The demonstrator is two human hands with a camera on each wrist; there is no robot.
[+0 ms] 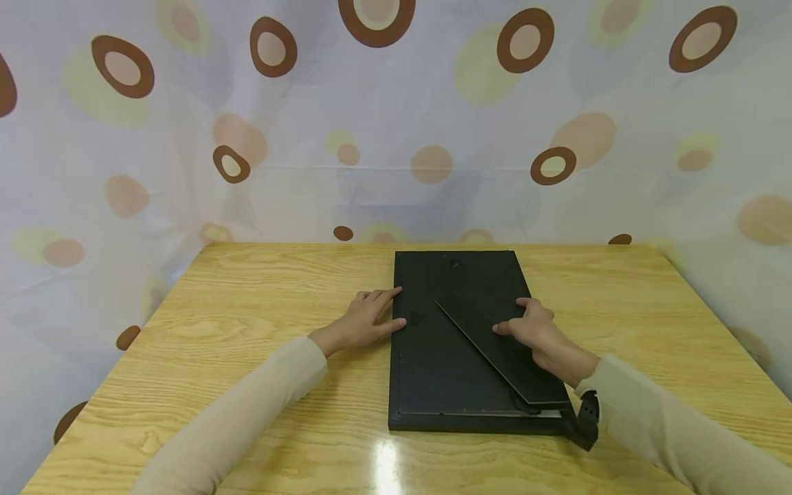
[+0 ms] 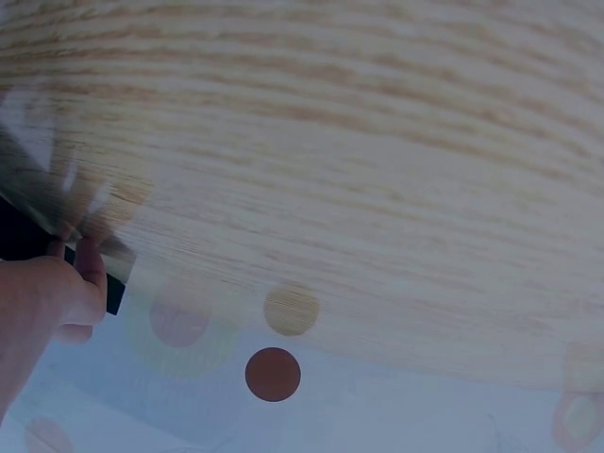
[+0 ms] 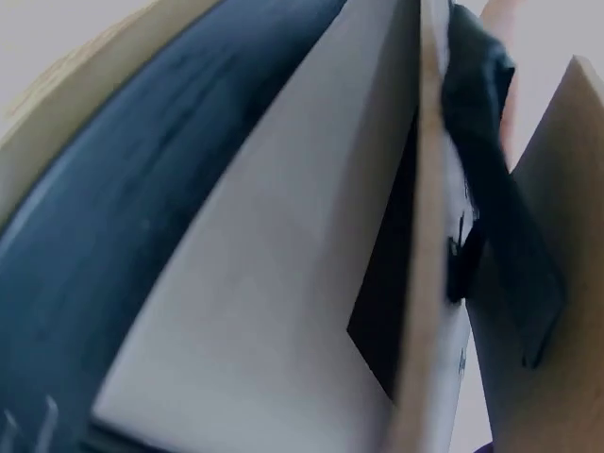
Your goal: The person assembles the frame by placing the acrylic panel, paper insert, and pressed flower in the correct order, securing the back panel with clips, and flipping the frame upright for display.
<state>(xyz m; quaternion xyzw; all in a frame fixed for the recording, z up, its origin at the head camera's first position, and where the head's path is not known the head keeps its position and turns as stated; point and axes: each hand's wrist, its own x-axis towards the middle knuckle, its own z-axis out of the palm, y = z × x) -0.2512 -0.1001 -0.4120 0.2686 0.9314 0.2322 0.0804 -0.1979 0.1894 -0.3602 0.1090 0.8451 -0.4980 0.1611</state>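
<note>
A black picture frame lies back side up on the table. Its black backing board carries a slanted stand leg, and a pale strip shows along the near edge. My left hand holds the frame's left side, thumb over the edge. On the right side, my right hand grips the backing, thumb on the stand leg and fingers by the far edge. In the right wrist view the board's brown edge stands away from a white inner surface. A dark ribbon-like strip hangs beside it.
The wooden table extends on both sides of the frame. Behind it hangs a pale curtain with brown and yellow ovals. A black strap is on the right wrist, close to the frame's near right corner.
</note>
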